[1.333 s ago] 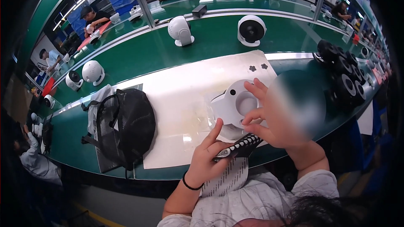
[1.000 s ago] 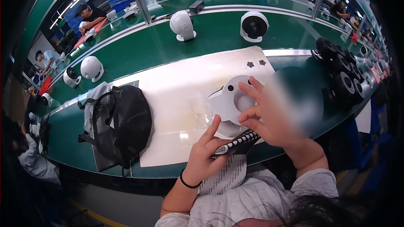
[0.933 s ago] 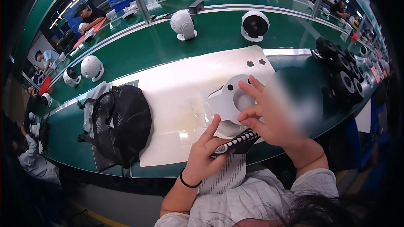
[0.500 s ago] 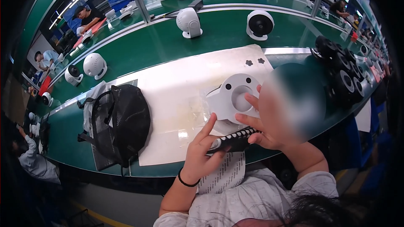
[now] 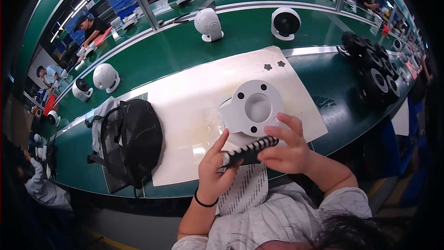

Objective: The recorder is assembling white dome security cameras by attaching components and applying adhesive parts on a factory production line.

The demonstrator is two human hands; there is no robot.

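Observation:
In my left hand (image 5: 215, 169) is a thick black strip or roll of round black adhesive pads (image 5: 252, 150), its printed backing paper (image 5: 247, 190) hanging toward my lap. The index finger reaches up to the edge of a white round base (image 5: 238, 111). This base lies on the white sheet with a round hollow in its middle. Three black dots show on its face, and a small bare circle sits at its lower right. My right hand (image 5: 289, 146) hovers beside that circle and the strip's right end, fingers spread; I see nothing between them.
A black mesh bag (image 5: 136, 141) lies left on the white sheet (image 5: 185, 115). Two flower-shaped black marks (image 5: 274, 65) are at the sheet's far right. White round-headed devices (image 5: 209, 24) stand on the green bench behind. Black round parts (image 5: 374, 67) are stacked at right. Co-workers sit beyond.
My right hand has drawn back from the base toward the strip, uncovering more of the base and a lower black dot. The left hand still holds the strip. The view has shifted slightly.

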